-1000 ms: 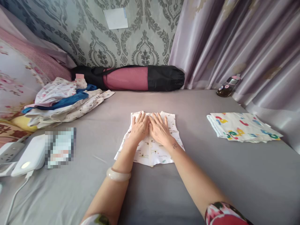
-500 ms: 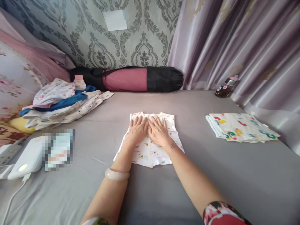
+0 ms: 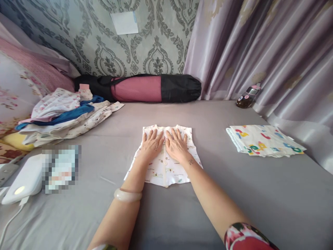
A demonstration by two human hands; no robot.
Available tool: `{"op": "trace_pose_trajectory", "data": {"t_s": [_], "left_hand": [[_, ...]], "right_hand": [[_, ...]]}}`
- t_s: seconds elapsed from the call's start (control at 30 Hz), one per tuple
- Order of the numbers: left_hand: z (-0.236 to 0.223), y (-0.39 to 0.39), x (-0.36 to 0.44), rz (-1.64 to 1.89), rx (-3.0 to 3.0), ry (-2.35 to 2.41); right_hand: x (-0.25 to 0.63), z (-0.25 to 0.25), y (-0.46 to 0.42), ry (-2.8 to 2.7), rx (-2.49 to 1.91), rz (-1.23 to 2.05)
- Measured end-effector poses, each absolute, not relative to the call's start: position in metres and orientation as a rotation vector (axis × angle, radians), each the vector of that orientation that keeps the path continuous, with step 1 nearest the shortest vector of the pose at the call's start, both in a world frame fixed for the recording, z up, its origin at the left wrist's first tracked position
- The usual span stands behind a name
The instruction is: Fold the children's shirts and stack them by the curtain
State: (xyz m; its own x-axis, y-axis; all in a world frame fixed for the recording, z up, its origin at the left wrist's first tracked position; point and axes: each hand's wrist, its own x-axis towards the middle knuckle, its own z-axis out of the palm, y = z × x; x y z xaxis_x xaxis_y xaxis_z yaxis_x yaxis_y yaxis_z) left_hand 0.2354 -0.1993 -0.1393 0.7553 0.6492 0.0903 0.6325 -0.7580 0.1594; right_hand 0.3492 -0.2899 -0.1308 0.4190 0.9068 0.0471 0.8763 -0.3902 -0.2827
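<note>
A small white printed garment with a front placket, seemingly a baby's shirt, lies spread on the grey bed sheet. On its upper left part rests my left hand, palm down with fingers stretched out. My right hand lies flat on the upper right part, its fingers also extended. A narrow strip of cloth shows between the two hands. Both palms and the cloth under them are hidden. Neither hand grips anything.
Loosely piled clothes lie at the left, near a white power bank with a cable. Folded printed cloths rest at the right. Against the back wall is a black and pink rolled bag; a bottle stands by the curtain.
My hands have moved slightly apart on the shirt, opening a gap between them. The shirt stays spread out. The whole view has shifted a little.
</note>
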Motion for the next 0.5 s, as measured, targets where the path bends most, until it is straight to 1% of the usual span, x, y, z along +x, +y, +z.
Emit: {"op": "trace_pose_trajectory", "data": {"t_s": [0.3,0.4,0.5], "left_hand": [[-0.1328,-0.2013,0.2354,0.185,2.814,1.033],[-0.1333,-0.2008,0.2354,0.238,2.824,1.033],[-0.1383,-0.1976,0.2356,0.345,2.813,1.125]], "right_hand": [[0.3491,-0.1317,-0.2891,-1.560,-2.416,0.164],[0.3498,-0.1308,-0.2895,-1.536,-2.418,0.154],[0.3528,-0.1310,-0.2896,-1.445,-2.463,0.075]]}}
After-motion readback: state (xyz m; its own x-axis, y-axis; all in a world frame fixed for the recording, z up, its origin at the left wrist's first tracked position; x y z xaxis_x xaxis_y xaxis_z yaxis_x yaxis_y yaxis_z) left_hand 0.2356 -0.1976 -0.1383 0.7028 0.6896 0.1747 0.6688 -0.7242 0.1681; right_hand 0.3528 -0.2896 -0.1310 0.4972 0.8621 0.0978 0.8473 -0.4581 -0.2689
